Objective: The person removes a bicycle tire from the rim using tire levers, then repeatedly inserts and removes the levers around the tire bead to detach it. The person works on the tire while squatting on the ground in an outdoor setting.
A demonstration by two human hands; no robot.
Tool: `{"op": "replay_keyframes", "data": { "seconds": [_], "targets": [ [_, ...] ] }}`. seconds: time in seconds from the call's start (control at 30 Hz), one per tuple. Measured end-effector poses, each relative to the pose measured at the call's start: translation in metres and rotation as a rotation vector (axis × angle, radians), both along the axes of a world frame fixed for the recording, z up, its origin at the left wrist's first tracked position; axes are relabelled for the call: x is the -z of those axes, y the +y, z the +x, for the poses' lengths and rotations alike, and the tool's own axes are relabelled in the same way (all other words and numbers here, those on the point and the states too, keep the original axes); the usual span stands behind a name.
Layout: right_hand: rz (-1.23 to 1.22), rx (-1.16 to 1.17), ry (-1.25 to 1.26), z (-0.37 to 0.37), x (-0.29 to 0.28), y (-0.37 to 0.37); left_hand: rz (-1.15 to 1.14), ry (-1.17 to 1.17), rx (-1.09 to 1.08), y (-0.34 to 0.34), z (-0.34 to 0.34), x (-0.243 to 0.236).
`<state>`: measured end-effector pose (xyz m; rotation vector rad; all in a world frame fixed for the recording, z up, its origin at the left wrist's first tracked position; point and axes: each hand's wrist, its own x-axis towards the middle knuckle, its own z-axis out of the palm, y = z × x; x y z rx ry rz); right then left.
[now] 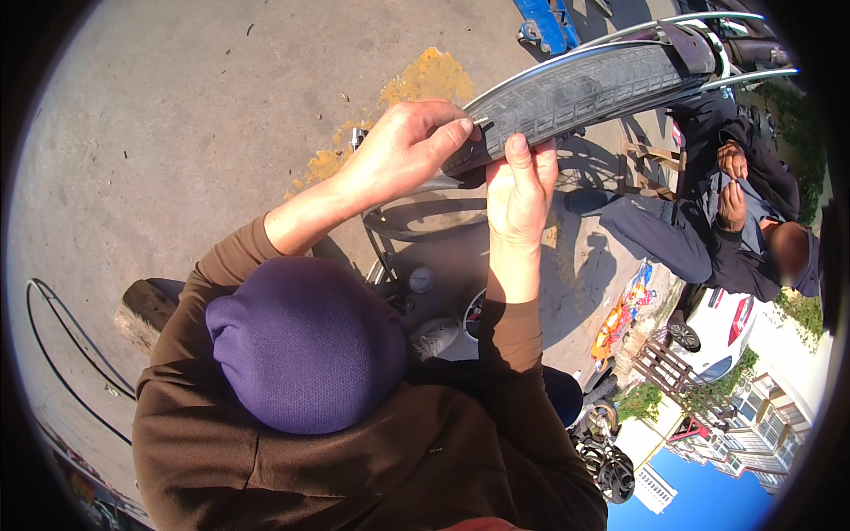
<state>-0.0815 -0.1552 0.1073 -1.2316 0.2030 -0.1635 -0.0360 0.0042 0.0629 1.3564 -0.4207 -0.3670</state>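
Left hand [412, 146], at 12 o'clock of the view: fingers curled, thumb beside the forefinger, at the near end of the tyre. A thin pale piece [481, 121] shows by the fingertips; whether the hand is closed on it cannot be determined.

Right hand [521, 190], between 1 and 2 o'clock: gripping the tyre's edge, thumb upward, fingers partly hidden beneath.

Tyre [589, 88]: grey-black, block-treaded, lying from the hands outward toward 2 o'clock, with pale metal rods along its sides.

Surroundings: yellow paint patch [429, 75] on the ground at 12 o'clock; blue object [549, 28] at 1 o'clock; seated person [660, 234] near 3 o'clock, own hands together; white car [719, 332] between 3 and 4 o'clock; wood block [144, 317] near 9 o'clock.
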Motion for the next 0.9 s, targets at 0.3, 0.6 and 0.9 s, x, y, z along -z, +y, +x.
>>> {"op": "replay_keyframes", "data": {
  "seconds": [0.3,0.6,0.9],
  "targets": [
    [0.012,0.016,-0.005,0.0,-0.001,0.002,0.054,0.011,-0.006,0.001,0.0,-0.012],
    [0.013,0.021,-0.001,-0.001,-0.001,0.002,0.074,0.005,-0.015,-0.001,0.002,-0.012],
    [0.019,0.015,0.0,0.0,0.002,0.002,0.141,-0.165,-0.088,-0.003,0.006,-0.01]
  ]
}}
